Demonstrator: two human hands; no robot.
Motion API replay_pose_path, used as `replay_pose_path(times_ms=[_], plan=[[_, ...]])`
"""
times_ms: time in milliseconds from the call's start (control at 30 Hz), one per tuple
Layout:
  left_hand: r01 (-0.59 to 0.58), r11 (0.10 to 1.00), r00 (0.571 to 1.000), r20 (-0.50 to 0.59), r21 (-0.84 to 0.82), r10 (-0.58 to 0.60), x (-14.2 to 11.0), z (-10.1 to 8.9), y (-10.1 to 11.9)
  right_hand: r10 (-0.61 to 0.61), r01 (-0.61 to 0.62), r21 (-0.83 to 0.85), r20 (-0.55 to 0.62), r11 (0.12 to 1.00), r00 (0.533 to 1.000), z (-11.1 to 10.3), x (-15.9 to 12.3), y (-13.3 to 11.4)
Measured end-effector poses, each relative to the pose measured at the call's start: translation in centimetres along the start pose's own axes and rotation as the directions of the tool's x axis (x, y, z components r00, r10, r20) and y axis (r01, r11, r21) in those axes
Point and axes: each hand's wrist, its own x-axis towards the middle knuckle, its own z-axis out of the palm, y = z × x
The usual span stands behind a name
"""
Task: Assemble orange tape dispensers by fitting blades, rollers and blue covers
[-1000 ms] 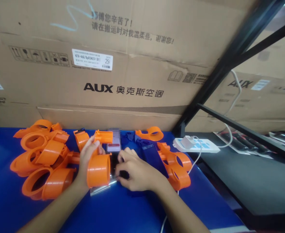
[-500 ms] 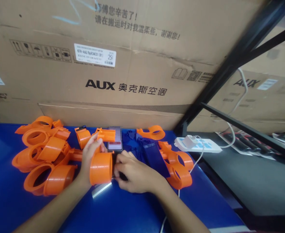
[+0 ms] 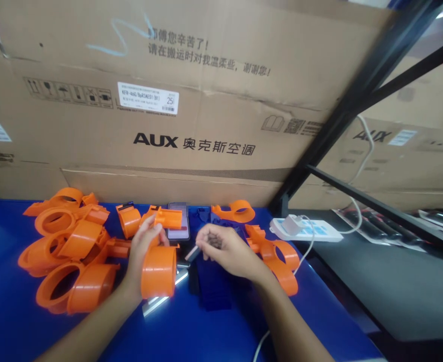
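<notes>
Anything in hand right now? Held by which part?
Left hand: orange plastic piece, gripped by the section between its round drum and upper end. Right hand: small thin strip, pinched at one end; can't tell what it is.

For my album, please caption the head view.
Left hand holds an orange part; right hand pinches a small flat piece.

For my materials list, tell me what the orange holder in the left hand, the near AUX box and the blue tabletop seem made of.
Orange holder: likely glossy moulded plastic; bright highlights, even colour.
Near AUX box: apparently matt cardboard; brown, creased, printed.
Blue tabletop: smooth, perhaps plastic sheeting or painted board; pale sheen at left.
</notes>
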Motion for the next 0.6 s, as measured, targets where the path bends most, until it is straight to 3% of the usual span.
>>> replay_pose_path(times_ms=[133,267,400,600], plan=[[0.062,0.998,0.998,-0.001,0.0,-0.062,-0.1,0.1,-0.4,-0.012,0.082,0.253,-0.265,0.964,0.964,0.6,0.8,0.5],[0.048,0.996,0.998,0.03,0.069,-0.051,-0.8,0.4,-0.7,-0.021,0.197,0.369,-0.43,0.908,0.903,1.0,1.3,0.6],[0.096,0.994,0.995,0.011,0.051,-0.096,-1.1,0.8,-0.8,0.003,0.23,0.395,-0.508,0.889,0.861,1.4,1.5,0.8],[0.117,0.992,0.993,-0.018,0.04,-0.116,-0.9,0.9,-0.7,0.027,0.214,0.4,-0.517,0.891,0.855,1.5,1.7,1.2]])
